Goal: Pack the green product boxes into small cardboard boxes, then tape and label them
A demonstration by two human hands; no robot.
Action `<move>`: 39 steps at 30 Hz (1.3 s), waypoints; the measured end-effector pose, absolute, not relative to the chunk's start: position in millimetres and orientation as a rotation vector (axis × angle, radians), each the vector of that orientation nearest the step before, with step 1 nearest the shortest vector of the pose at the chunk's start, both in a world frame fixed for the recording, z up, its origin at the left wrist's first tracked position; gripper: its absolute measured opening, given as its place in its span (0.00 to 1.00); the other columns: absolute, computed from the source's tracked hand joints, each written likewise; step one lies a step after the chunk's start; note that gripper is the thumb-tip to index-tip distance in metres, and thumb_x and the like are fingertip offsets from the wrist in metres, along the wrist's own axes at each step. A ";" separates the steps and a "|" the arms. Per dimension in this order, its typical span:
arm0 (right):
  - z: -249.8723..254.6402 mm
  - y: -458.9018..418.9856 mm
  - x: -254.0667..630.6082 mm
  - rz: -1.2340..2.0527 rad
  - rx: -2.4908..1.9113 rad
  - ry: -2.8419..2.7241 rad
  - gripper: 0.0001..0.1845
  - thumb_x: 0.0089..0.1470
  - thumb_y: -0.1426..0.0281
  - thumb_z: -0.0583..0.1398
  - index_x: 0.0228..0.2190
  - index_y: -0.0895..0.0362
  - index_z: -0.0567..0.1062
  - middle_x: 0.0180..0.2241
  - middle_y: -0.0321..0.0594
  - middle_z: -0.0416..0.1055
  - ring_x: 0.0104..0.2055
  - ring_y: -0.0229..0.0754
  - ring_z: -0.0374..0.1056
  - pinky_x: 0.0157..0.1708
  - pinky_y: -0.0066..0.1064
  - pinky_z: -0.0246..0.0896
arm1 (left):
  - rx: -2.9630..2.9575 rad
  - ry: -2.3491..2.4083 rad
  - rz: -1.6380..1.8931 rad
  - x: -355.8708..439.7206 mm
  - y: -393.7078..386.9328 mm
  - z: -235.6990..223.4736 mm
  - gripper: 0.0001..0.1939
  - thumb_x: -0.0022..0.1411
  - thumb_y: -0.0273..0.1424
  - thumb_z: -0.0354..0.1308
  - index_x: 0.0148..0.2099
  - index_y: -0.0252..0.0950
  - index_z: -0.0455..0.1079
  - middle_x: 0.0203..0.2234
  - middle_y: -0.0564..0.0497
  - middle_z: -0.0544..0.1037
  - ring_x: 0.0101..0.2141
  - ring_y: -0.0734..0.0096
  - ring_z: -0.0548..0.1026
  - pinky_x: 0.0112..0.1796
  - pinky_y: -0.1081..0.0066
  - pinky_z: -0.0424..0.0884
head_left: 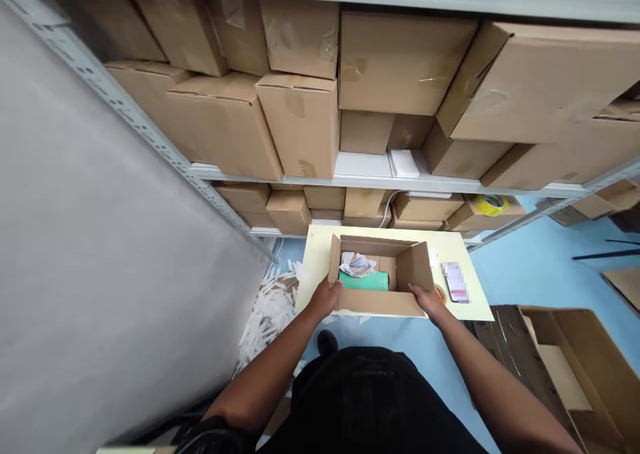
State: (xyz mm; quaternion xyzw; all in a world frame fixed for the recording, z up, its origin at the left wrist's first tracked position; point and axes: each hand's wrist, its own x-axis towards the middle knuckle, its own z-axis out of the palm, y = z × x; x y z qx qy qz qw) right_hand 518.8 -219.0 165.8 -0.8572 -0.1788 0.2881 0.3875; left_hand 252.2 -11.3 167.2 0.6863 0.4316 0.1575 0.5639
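Note:
An open cardboard box (381, 301) sits on a small pale yellow table (470, 254). Inside it lie a green flat item (364, 281) and crumpled white paper (357, 264). My left hand (325, 297) grips the box's near left corner, fingers closed over the flap edge. My right hand (427, 301) grips the near right corner in the same way. All the box's flaps stand open.
A phone (456, 283) lies on the table right of the box. Metal shelves behind hold many brown cartons (300, 117) and a yellow tape roll (491, 205). White paper strips (265, 314) litter the blue floor at left. Open flattened cartons (565, 367) lie at right.

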 end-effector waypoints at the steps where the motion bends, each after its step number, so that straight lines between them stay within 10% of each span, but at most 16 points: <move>1: 166.3 -212.9 518.3 0.764 -2.201 -0.414 0.26 0.50 0.54 0.63 0.42 0.62 0.82 0.42 0.54 0.82 0.45 0.57 0.78 0.44 0.45 0.73 | 1.610 1.010 0.362 255.1 -3.7 164.1 0.21 0.65 0.42 0.56 0.53 0.33 0.76 0.51 0.38 0.82 0.57 0.50 0.76 0.57 0.58 0.68; 7: 181.9 -206.5 532.6 0.977 -2.167 -0.463 0.26 0.50 0.56 0.65 0.46 0.59 0.80 0.43 0.48 0.82 0.47 0.56 0.77 0.50 0.46 0.72 | 1.671 0.942 0.292 262.0 18.8 157.9 0.26 0.68 0.43 0.54 0.59 0.30 0.74 0.53 0.36 0.80 0.59 0.48 0.74 0.58 0.57 0.68; 12: 183.9 -233.8 546.4 0.805 -1.949 -0.840 0.36 0.60 0.51 0.59 0.64 0.55 0.69 0.65 0.47 0.68 0.66 0.55 0.65 0.63 0.49 0.62 | 1.919 0.699 0.481 246.5 21.5 158.4 0.34 0.71 0.42 0.53 0.74 0.36 0.57 0.69 0.40 0.65 0.67 0.54 0.64 0.67 0.53 0.59; 24: 137.4 -256.3 558.9 0.588 -1.901 -1.474 0.44 0.68 0.50 0.52 0.75 0.52 0.41 0.75 0.49 0.41 0.77 0.57 0.38 0.72 0.59 0.43 | 1.878 0.691 0.479 261.6 8.2 157.3 0.30 0.77 0.48 0.40 0.63 0.37 0.73 0.69 0.42 0.64 0.69 0.55 0.60 0.69 0.50 0.54; 34: 140.7 -272.7 569.9 0.610 -1.958 -1.619 0.59 0.57 0.46 0.64 0.75 0.54 0.40 0.74 0.55 0.46 0.75 0.63 0.45 0.69 0.58 0.52 | 1.958 0.620 0.378 265.5 26.7 157.8 0.28 0.75 0.45 0.48 0.70 0.39 0.63 0.68 0.39 0.64 0.69 0.52 0.60 0.66 0.49 0.61; 39: 149.7 -252.9 559.2 0.520 -2.006 -1.582 0.50 0.58 0.53 0.65 0.73 0.50 0.51 0.73 0.50 0.49 0.74 0.59 0.48 0.69 0.58 0.53 | 2.136 0.476 0.287 270.7 38.0 173.3 0.28 0.74 0.42 0.50 0.72 0.42 0.62 0.68 0.42 0.65 0.68 0.52 0.62 0.67 0.47 0.58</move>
